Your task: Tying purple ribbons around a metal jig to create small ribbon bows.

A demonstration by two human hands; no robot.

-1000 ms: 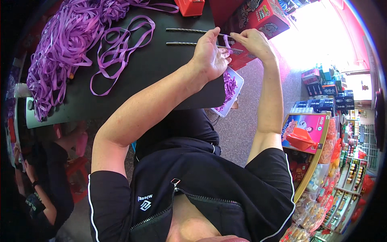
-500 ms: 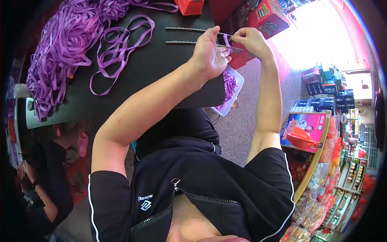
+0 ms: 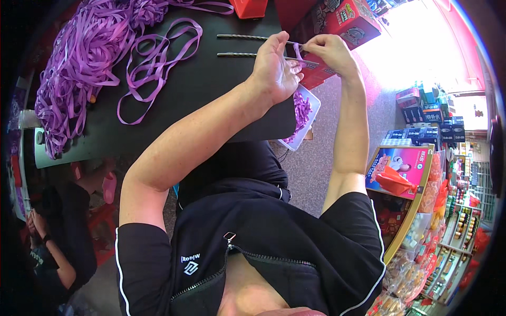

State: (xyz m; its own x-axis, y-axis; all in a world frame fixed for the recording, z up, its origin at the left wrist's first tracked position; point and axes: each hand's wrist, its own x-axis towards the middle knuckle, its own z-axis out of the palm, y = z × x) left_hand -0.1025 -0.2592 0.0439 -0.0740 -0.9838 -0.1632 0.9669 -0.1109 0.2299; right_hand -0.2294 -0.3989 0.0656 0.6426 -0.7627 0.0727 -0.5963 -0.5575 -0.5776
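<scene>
Two slim spiral-grooved metal rods (image 3: 240, 55), like long drill bits, run side by side across the far right of the dark table and past its edge. My left hand (image 3: 274, 68) lies across both rods, its thumb at the far one and its curled fingers at the near one. Just right of those fingers, a purple ribbon (image 3: 298, 51) spans the two rods. My right hand (image 3: 331, 51) pinches at the ribbon by the far rod; its fingertips partly hide the ribbon's end.
A big heap of purple ribbon (image 3: 89, 58) covers the table's left side, a loose loop (image 3: 153, 68) beside it. Below the table's right edge stands a white bin (image 3: 311, 113) with purple pieces. A red object (image 3: 247, 7) sits at the back; another person (image 3: 58, 253) sits at lower left.
Both hands and the rods keep nearly the same place, with only a slight shift. My right fingers have moved a little closer to my left hand, still at the ribbon.
</scene>
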